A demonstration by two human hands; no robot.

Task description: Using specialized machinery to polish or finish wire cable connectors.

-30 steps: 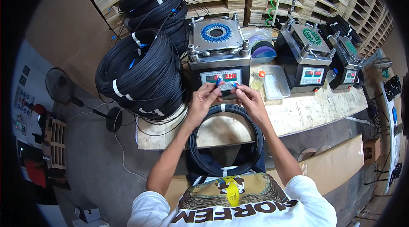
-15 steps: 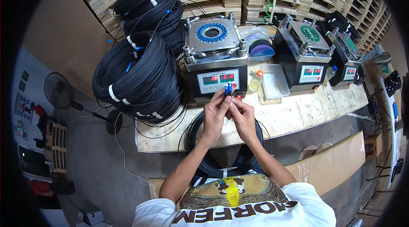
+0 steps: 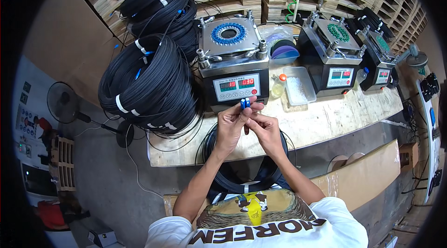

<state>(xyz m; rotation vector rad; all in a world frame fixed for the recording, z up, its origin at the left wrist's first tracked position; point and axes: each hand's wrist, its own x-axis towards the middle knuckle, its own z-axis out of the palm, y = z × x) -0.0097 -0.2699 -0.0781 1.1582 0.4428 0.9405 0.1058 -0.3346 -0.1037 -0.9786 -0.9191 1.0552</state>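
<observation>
A pair of small blue fibre-optic connectors with pale tips stands side by side above the near edge of the bench. My left hand pinches them between thumb and fingers. Close against it, my right hand has its thumb and forefinger pressed together just below the connectors; the fingers hide whatever it grips. Below both hands, a coil of black cable lies across my lap. Just beyond the connectors is a black machine with a lit display, its metal top plate carrying a ring of blue connectors.
On the wooden bench, large black cable coils are stacked at left. Right of the machine are an orange-capped bottle, a clear tray and two similar machines. A fan stands on the floor at left.
The connectors have shifted slightly left and tipped, showing their ends more. My left fingers have spread somewhat behind them. The view has shifted a little.
</observation>
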